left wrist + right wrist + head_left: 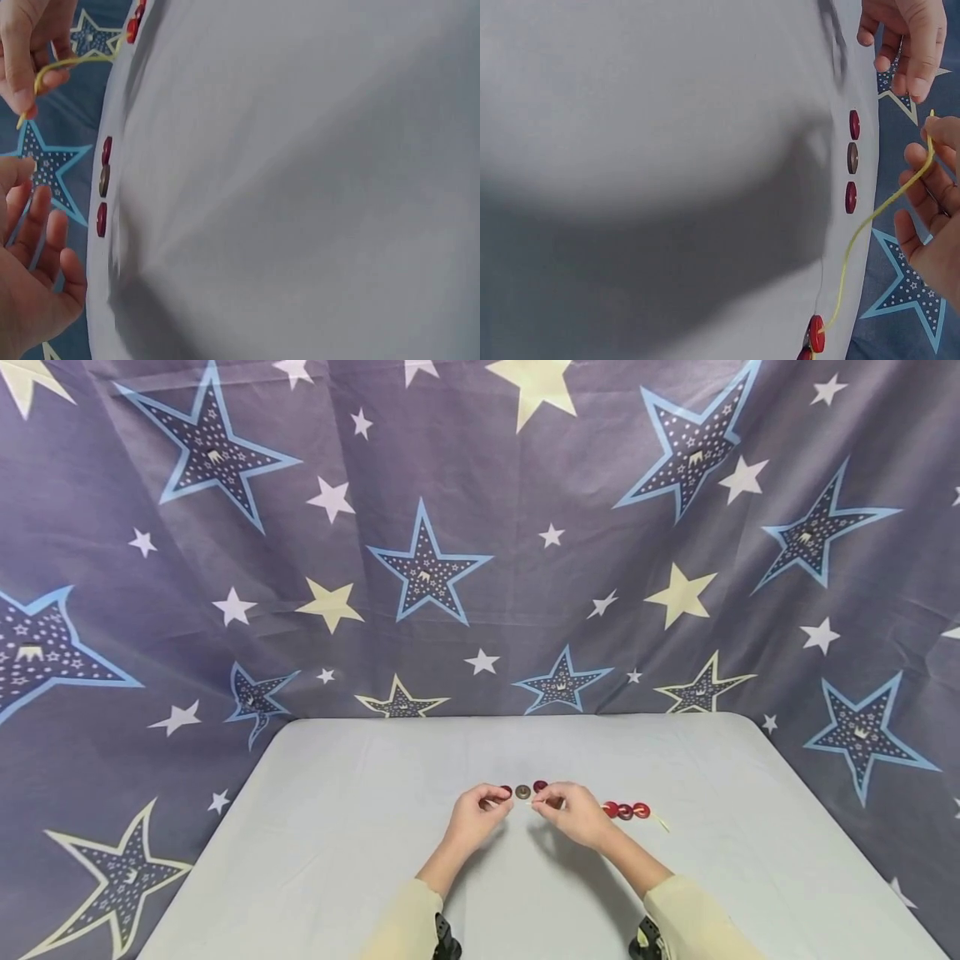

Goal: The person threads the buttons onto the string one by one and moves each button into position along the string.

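A person is working at the far part of a pale table [360, 827], both arms reaching in from the near edge. The right hand [576, 814] pinches a yellow string [861, 229] between thumb and finger, close to its tip, the other fingers loosely bent. The left hand [474, 814] faces it from just beside that tip, its thumb and fingers apart and loosely curved, with nothing I can see in its hold.

Just beyond the hands, three loose buttons stand in a short row, near one another: a brown button [522, 792] between a left red button [102, 220] and a right red button [540, 786]. To the right of the right hand lie the strung buttons [626, 812], red with a darker one in the middle; the string runs from them to the fingers, and its other end trails out to the right.

Behind the table hangs a grey-purple curtain [510, 468] patterned with stars. The person's sleeves [401, 918] are pale yellow.
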A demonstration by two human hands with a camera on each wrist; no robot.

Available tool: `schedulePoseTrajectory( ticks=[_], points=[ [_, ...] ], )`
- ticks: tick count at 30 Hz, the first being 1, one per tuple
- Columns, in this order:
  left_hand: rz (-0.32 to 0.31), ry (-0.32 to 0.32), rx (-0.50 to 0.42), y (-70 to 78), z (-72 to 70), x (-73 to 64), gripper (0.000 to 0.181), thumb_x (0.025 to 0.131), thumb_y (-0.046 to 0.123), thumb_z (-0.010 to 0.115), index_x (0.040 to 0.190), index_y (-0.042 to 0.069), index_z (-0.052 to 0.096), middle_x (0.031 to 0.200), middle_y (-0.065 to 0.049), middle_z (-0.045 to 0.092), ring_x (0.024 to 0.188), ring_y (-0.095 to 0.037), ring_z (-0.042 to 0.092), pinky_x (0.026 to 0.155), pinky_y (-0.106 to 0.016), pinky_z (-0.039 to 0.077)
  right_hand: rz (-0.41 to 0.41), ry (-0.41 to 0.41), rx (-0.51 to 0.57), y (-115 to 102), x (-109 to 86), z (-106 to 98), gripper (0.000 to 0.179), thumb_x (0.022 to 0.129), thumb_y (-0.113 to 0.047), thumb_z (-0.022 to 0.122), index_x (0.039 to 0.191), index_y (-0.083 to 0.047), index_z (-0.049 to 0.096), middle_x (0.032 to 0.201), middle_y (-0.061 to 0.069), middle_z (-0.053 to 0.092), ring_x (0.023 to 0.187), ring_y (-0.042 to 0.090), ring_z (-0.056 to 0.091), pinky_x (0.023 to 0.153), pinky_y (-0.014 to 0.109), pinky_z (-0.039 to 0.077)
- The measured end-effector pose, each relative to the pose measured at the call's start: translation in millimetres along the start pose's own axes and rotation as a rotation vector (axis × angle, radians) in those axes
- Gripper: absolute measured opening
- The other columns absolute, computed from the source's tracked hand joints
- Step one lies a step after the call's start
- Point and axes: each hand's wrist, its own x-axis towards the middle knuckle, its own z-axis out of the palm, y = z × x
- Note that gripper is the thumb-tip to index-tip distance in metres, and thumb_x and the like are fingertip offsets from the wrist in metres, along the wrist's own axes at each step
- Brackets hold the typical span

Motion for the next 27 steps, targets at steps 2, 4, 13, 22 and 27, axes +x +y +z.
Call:
schedulePoseTrajectory(
  ticks=[2, 4, 13, 22, 27],
  points=[
    [-0.009, 0.011, 0.032, -0.5, -1.8, 1.4, 0.014, 0.081, 0.016, 0.071, 0.091, 0.007, 0.069, 0.086, -0.005, 0.067, 0.067, -0.007, 0.052, 0.059, -0.018, 0.045, 0.003, 0.007, -0.004, 0, 0.2, 0, 0.004, 0.085, -0.018, 0.067, 0.084, -0.016, 0.071, 0.074, -0.008, 0.062, 0.068, 0.002, 0.051, 0.062, 0.019, 0.043],
    [-0.018, 0.020, 0.064, -1.0, -3.2, 2.7, 0.014, 0.081, 0.017, 0.071, 0.091, 0.007, 0.069, 0.085, -0.004, 0.067, 0.066, -0.006, 0.053, 0.059, -0.018, 0.045, -0.001, 0.014, -0.006, 0, 0.5, -1, 0.004, 0.085, -0.018, 0.067, 0.084, -0.016, 0.071, 0.074, -0.007, 0.063, 0.069, 0.002, 0.051, 0.062, 0.020, 0.043],
    [-0.020, 0.028, 0.230, -3.2, -5.4, 7.4, 0.024, 0.079, 0.021, 0.073, 0.097, 0.006, 0.067, 0.091, -0.006, 0.064, 0.077, -0.015, 0.055, 0.068, -0.028, 0.046, 0.026, 0.020, -0.014, 2, 1.3, -2, 0.006, 0.084, -0.019, 0.068, 0.086, -0.015, 0.072, 0.075, -0.007, 0.063, 0.071, 0.003, 0.052, 0.063, 0.019, 0.043],
    [0.021, 0.031, 0.413, -6.6, 0.9, 15.3, 0.026, 0.080, 0.023, 0.072, 0.100, 0.008, 0.066, 0.098, -0.007, 0.064, 0.093, -0.024, 0.060, 0.086, -0.041, 0.047, 0.029, 0.010, -0.017, 1, 2.0, -1, 0.007, 0.084, -0.019, 0.068, 0.086, -0.014, 0.072, 0.075, -0.007, 0.063, 0.072, 0.005, 0.053, 0.064, 0.020, 0.043],
    [0.031, 0.033, 0.451, -6.8, 3.6, 18.4, 0.025, 0.079, 0.023, 0.073, 0.099, 0.009, 0.067, 0.096, -0.007, 0.065, 0.092, -0.023, 0.058, 0.085, -0.040, 0.046, 0.038, 0.006, -0.017, 2, 2.1, 1, 0.006, 0.085, -0.019, 0.068, 0.087, -0.016, 0.072, 0.075, -0.008, 0.063, 0.073, 0.005, 0.053, 0.064, 0.020, 0.043]
  ],
)
